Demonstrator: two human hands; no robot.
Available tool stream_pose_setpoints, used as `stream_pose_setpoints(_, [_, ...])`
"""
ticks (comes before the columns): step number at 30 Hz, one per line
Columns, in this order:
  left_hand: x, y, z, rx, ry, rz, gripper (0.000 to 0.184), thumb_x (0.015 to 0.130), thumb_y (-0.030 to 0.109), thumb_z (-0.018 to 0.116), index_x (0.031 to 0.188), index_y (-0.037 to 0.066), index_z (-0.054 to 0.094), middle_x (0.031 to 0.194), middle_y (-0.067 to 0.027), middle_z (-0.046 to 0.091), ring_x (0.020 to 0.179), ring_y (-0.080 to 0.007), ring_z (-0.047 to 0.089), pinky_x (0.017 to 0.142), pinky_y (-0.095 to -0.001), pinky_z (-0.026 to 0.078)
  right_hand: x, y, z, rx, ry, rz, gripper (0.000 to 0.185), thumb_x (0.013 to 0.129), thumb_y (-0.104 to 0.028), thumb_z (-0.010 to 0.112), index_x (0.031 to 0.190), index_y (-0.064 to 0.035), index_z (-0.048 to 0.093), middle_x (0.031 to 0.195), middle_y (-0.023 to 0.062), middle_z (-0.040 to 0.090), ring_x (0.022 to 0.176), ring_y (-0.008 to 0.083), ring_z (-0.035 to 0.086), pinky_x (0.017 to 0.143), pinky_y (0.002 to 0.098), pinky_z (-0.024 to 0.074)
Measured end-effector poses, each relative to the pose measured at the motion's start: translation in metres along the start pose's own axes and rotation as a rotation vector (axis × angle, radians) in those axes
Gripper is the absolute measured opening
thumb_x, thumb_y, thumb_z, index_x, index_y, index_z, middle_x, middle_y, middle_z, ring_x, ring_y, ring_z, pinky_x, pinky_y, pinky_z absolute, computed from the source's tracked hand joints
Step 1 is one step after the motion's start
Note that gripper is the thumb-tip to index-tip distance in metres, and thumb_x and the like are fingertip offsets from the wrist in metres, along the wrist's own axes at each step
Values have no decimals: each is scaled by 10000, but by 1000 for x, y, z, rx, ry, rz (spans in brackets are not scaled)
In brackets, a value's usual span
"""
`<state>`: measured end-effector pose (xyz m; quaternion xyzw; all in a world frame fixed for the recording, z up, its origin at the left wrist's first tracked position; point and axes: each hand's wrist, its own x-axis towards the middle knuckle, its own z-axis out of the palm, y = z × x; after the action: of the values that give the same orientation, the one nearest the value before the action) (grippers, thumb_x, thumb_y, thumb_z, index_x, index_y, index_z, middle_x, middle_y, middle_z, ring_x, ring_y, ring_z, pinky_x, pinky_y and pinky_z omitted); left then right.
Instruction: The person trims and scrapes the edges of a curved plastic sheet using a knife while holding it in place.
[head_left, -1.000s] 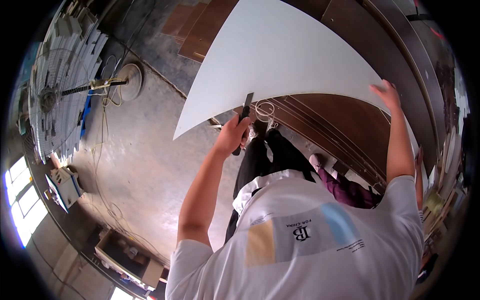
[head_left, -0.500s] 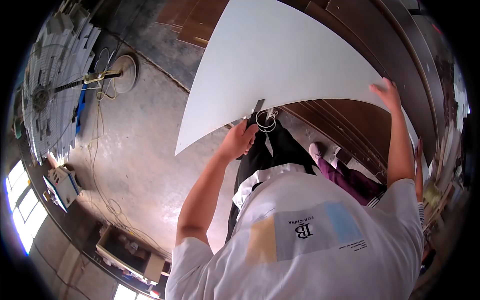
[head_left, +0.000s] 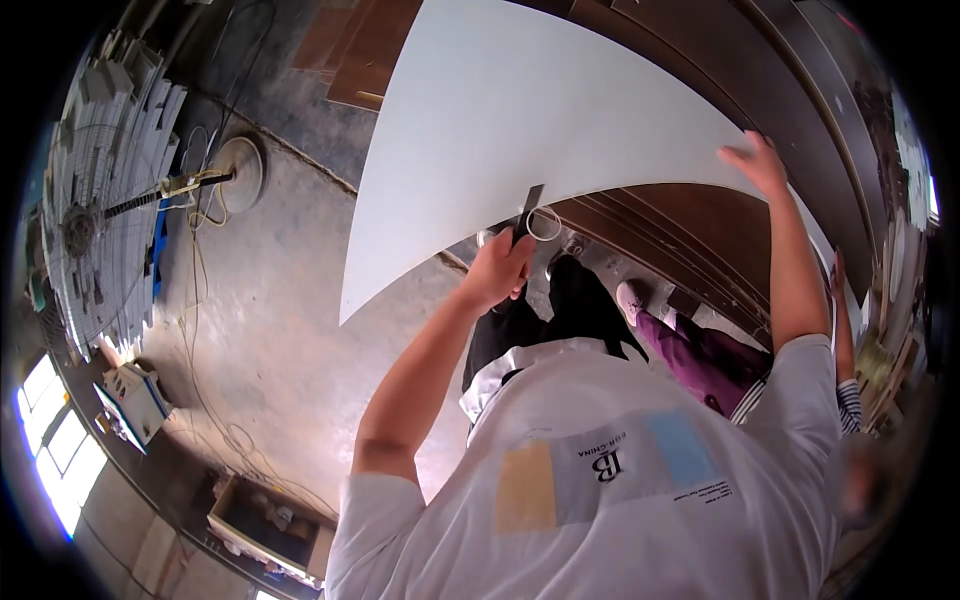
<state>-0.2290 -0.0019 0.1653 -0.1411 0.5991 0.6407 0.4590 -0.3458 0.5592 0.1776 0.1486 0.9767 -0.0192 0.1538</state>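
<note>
A large white panel (head_left: 520,110) with curved-looking edges spans the upper middle of the view. My left hand (head_left: 500,268) is closed round the dark handle of a knife (head_left: 530,207), its wide blade pointing up at the panel's near edge. Part of the handle is hidden by my fingers. Farther right, my right hand (head_left: 760,162) lies on the panel near its edge, thumb spread from the fingers. A white ring-like loop (head_left: 544,224) shows beside the knife, below the panel's edge.
Another person's hand (head_left: 838,272) is at the panel's right end; that person's purple trousers (head_left: 690,355) show below. Brown boards (head_left: 690,60) lie beneath and beyond the panel. At left stand a fan (head_left: 80,228) with a round base, trailing cables and a small white cabinet (head_left: 135,402).
My left hand and the knife have moved right along the panel's near edge. My right hand appears slightly farther left and higher. The panel's left corner sits lower in view.
</note>
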Motion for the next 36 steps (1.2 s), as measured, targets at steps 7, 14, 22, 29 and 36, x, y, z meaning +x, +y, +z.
stream_pose_setpoints(7, [39,18,57,79,-15,38,395,1112,345,524,878,31,477,653,-53,553,518,-169,546,515,-343,485,-1,-1,-2,42,-18,14,1092,742,-767,797,1517,-40,548,1529,218,565,1408,368,567,1132,458,484])
stream_pose_setpoints(14, [78,31,114,113,-73,74,364,1138,362,515,963,43,502,653,-47,542,512,-142,521,486,-323,453,-9,-13,-7,12,-24,82,1143,694,-822,779,1535,-84,543,1566,164,546,1422,323,568,1111,466,507])
stream_pose_setpoints(22, [67,28,122,49,-67,16,437,1119,376,559,834,45,539,626,-38,530,525,-146,535,504,-323,458,-29,-27,-13,-7,-15,128,1135,662,-824,810,1517,-116,573,1566,123,549,1442,291,547,1082,466,533])
stream_pose_setpoints(29, [38,-27,118,41,-24,-46,368,1110,385,575,993,36,571,737,-39,574,557,-144,571,526,-324,512,-75,-22,-4,22,9,34,893,751,-738,814,1448,-209,636,1505,78,608,1369,299,605,1057,456,546])
stream_pose_setpoints(36, [25,-23,115,58,68,-77,389,1133,411,550,1015,41,568,736,-37,563,550,-135,531,501,-310,472,-48,165,15,24,-37,162,761,851,-705,767,1334,-118,718,1335,140,725,1243,342,685,1047,438,533])
